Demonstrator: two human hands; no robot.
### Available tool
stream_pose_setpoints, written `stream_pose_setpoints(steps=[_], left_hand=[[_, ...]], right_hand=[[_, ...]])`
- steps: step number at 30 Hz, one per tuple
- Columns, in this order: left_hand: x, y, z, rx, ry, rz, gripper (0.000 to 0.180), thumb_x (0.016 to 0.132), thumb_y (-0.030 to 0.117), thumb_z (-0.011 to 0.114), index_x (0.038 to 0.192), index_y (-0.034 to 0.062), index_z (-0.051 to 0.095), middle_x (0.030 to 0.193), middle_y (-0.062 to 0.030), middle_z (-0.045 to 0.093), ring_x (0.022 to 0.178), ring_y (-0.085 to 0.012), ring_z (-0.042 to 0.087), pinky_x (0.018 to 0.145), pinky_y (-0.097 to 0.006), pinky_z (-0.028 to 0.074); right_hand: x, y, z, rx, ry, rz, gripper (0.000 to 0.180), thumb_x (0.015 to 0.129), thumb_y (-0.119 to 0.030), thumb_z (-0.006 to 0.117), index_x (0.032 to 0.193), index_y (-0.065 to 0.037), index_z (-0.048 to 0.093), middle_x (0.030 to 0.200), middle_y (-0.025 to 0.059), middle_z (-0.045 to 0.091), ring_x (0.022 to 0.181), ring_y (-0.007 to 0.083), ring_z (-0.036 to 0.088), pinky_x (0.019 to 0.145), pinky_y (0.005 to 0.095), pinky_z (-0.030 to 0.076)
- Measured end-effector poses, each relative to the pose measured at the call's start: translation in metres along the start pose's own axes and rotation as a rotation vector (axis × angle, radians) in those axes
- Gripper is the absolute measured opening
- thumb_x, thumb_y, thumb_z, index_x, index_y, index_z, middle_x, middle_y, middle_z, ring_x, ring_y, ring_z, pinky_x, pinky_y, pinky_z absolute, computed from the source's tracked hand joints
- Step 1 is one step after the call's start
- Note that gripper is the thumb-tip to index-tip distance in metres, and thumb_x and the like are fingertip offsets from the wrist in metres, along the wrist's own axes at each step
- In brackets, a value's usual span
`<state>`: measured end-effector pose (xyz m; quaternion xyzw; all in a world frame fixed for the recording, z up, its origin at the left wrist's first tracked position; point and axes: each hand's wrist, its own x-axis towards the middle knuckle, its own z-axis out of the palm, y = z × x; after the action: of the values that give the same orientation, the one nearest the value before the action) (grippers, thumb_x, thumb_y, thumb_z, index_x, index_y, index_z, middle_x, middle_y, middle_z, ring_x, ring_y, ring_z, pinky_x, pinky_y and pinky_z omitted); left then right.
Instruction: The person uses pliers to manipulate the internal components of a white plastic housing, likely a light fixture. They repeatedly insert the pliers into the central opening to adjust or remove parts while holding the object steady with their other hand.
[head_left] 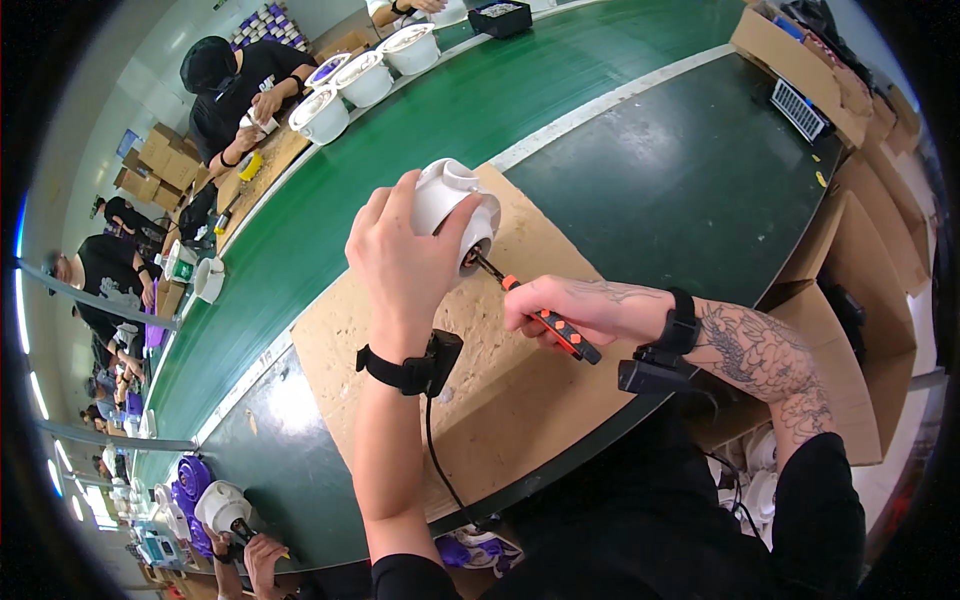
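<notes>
Beyond the green belt (420, 130), you have white pots (367, 84) and a black tray (500, 20). Right of the belt, you have cardboard boxes (795, 70).

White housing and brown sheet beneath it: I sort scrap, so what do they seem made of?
White housing: probably moulded plastic, smooth and slightly glossy, with rounded edges. Brown sheet: likely cardboard, matte and marked, though fibreboard is possible.

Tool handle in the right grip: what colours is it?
The handle is orange and black; see the head view.
</notes>
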<state>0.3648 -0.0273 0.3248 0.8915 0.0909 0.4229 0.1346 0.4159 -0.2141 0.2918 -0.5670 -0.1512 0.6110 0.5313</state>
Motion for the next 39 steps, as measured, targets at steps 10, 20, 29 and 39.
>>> stream_pose_setpoints(steps=[10,20,29,39], left_hand=[[0.004,-0.001,0.003,-0.028,0.181,-0.022,0.051,0.077,0.033,0.092,0.111,-0.0005,0.074,0.093,-0.013,0.072,0.078,-0.0274,0.07,0.068,-0.037,0.055],[0.003,-0.025,0.015,0.177,0.138,0.001,0.053,0.076,0.034,0.093,0.112,-0.0008,0.075,0.09,-0.014,0.071,0.076,-0.0314,0.069,0.072,-0.04,0.056],[0.006,-0.022,0.01,-0.164,-0.252,-0.424,0.051,0.081,0.034,0.089,0.111,-0.0053,0.077,0.097,-0.0188,0.078,0.085,-0.0247,0.076,0.082,-0.035,0.058],[0.006,-0.006,0.008,-0.027,-0.211,-0.277,0.049,0.076,0.035,0.091,0.107,-0.0014,0.078,0.096,-0.0162,0.077,0.083,-0.0283,0.074,0.079,-0.038,0.057]], right_hand=[[0.029,0.02,-0.039,0.679,-0.638,-0.038,0.018,0.085,-0.025,0.057,0.094,-0.009,0.059,0.076,0.0016,0.049,0.062,0.016,0.045,0.071,0.0355,0.043],[0.021,0.046,-0.024,0.563,-0.497,0.098,0.018,0.088,-0.025,0.066,0.08,-0.015,0.053,0.072,-0.0009,0.052,0.063,0.0124,0.052,0.067,0.0324,0.046],[0.007,0.039,-0.022,0.298,-0.411,-0.105,0.031,0.091,-0.031,0.068,0.072,-0.019,0.047,0.069,-0.0072,0.044,0.061,0.0063,0.043,0.058,0.0259,0.038],[0.004,0.037,-0.018,0.322,-0.362,-0.039,0.028,0.09,-0.034,0.07,0.077,-0.019,0.051,0.068,-0.0082,0.042,0.058,0.0045,0.039,0.054,0.0234,0.032]])
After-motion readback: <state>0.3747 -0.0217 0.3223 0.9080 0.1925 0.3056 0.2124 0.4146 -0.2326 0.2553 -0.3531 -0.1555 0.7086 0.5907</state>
